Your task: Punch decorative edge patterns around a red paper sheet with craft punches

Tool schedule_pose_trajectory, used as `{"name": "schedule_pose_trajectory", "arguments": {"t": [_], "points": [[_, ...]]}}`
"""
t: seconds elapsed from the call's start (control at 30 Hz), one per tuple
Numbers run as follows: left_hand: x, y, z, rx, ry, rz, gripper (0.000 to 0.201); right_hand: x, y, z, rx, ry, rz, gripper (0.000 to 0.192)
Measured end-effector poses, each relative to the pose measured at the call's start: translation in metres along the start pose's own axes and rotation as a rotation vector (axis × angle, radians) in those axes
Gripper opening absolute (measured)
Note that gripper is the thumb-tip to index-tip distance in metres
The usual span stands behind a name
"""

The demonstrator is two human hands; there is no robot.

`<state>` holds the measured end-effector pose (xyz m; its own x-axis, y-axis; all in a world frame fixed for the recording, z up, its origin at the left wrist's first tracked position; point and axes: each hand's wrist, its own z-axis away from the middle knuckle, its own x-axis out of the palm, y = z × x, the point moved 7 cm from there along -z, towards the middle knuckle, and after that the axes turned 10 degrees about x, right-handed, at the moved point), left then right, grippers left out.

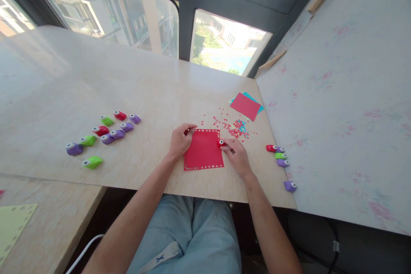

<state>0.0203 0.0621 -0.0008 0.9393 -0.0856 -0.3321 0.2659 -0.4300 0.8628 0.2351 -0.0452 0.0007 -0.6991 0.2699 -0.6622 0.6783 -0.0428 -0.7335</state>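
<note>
A sheet of red paper (204, 150) lies on the table before me, with small shapes punched along its borders. My left hand (182, 138) pinches the sheet near its upper left corner, thumb and fingers closed. At the right edge of the sheet, my right hand (236, 153) grips a small red craft punch (221, 143) between thumb and fingers. The punch sits on that edge; whether its lever is pressed down I cannot tell. Beyond the right hand, red and blue punched-out paper bits (237, 128) are scattered over the tabletop.
Several green, red and purple craft punches (107, 130) stand at the left. More punches (282, 156) line the right edge by the flowered wall (337, 107). Red and blue paper sheets (245, 105) lie at the back right. Punched yellow paper (16, 227) rests on the lower left surface.
</note>
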Motion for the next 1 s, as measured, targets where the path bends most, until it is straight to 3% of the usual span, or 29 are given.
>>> {"name": "schedule_pose_trajectory", "arguments": {"t": [1.0], "points": [[-0.0019, 0.0017, -0.0002, -0.014, 0.018, -0.007, 0.019, -0.0006, -0.0020, 0.0019, -0.030, -0.015, 0.012, 0.033]]}}
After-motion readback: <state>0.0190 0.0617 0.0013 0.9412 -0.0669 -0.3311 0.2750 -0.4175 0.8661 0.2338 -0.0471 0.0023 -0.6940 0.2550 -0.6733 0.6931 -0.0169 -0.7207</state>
